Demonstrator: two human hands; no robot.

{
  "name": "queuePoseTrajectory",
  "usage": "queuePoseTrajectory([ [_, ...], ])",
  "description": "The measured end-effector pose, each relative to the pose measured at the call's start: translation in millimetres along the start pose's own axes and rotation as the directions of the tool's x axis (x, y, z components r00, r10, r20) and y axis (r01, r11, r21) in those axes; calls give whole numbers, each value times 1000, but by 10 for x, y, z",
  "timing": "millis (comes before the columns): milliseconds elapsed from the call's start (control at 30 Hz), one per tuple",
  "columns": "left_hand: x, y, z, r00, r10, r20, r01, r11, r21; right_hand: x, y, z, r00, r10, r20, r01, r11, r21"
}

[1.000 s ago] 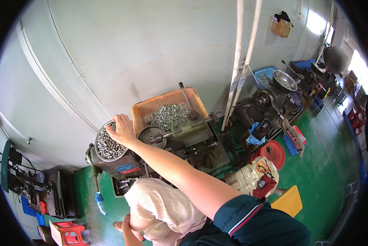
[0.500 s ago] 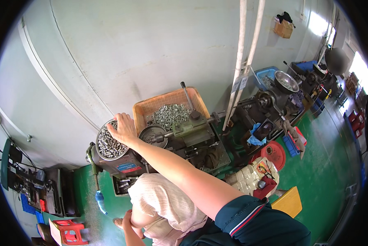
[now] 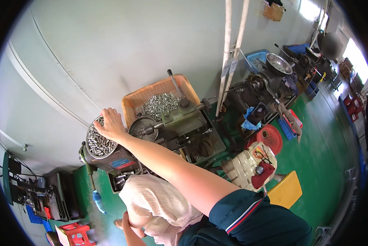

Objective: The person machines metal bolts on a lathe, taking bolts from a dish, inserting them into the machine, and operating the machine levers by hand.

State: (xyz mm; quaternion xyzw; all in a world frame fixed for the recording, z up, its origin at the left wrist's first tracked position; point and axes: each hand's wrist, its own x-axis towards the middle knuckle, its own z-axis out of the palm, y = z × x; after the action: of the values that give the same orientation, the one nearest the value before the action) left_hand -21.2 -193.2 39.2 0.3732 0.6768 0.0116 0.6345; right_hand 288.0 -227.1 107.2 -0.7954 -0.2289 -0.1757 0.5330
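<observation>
The right hand reaches out over a round metal bowl heaped with small silvery metal parts. Its fingers are curled down into the pile at the bowl's far rim, closing on the parts, though whether any are actually grasped cannot be told. The bowl sits on top of a grey machine, just left of a green bench lathe. Behind the lathe stands an orange plastic crate holding more silvery parts. The left hand lies low, well below the bowl, pressed against a pale cloth bunched at the person's lap, and looks clenched on it. A red stool stands on the green floor.
</observation>
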Motion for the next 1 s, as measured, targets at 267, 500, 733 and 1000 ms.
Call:
queuePoseTrajectory([
  [267, 960, -67, -267, 957, 288, -17, -285, 954, 94, -12, 4, -30, 1000, 12, 2, -12, 1000, -3],
  [500, 2119, 32, -779, 801, 593, 79, -597, 786, 157, -33, -3, 17, 1000, 2, -14, -2, 1000, 9],
  [733, 1116, -375, -264, 415, 751, -514, -898, 428, -100, -4, 48, 1, 999, -7, -47, 7, 1000, -4],
  [1000, -196, -955, 257, 38, 966, -254, -955, 110, 277, -6, 25, 29, 998, -3, -65, 4, 1000, 12],
])
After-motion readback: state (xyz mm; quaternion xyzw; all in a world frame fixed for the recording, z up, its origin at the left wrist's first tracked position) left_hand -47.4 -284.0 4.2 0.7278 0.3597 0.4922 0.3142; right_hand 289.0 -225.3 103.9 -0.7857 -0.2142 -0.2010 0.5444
